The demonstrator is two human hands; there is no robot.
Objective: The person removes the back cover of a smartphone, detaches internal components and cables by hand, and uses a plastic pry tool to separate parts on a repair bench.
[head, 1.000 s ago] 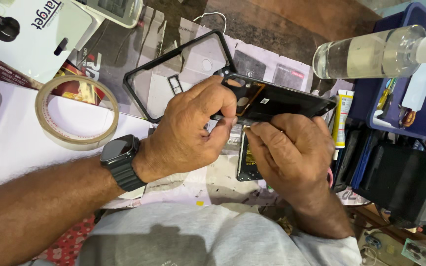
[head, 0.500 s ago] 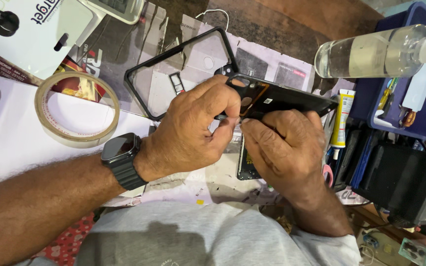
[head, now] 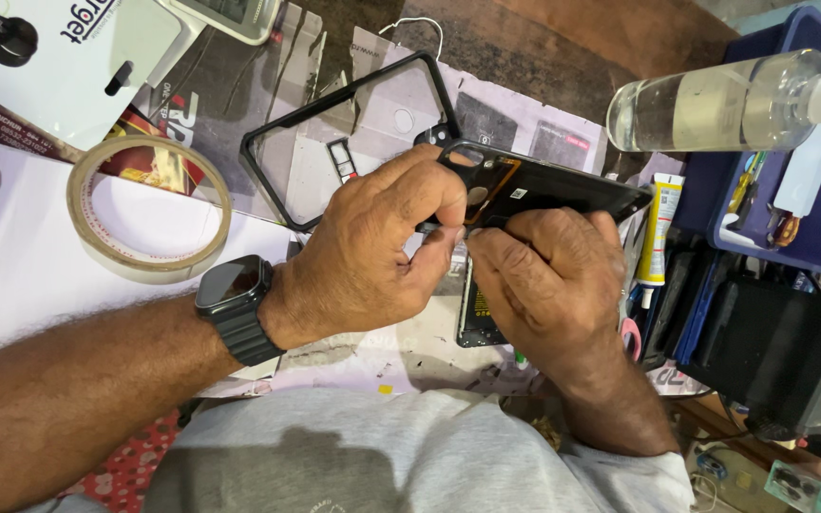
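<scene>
The black rectangular phone back cover with copper-coloured inner parts (head: pixel 563 185) is held tilted above the paper-covered table (head: pixel 40 285), between both hands. The left hand (head: pixel 372 252), with a black smartwatch (head: pixel 232 304) on its wrist, pinches the cover's near edge with thumb and forefinger closed. The right hand (head: pixel 548 280) has its fingers curled tight against the cover's underside. Behind lies a clear phone case with black rim (head: pixel 349 133). Further right, a blue plastic tray (head: pixel 810 214) contains small tools, and a clear plastic bottle (head: pixel 715 103) lies across it.
</scene>
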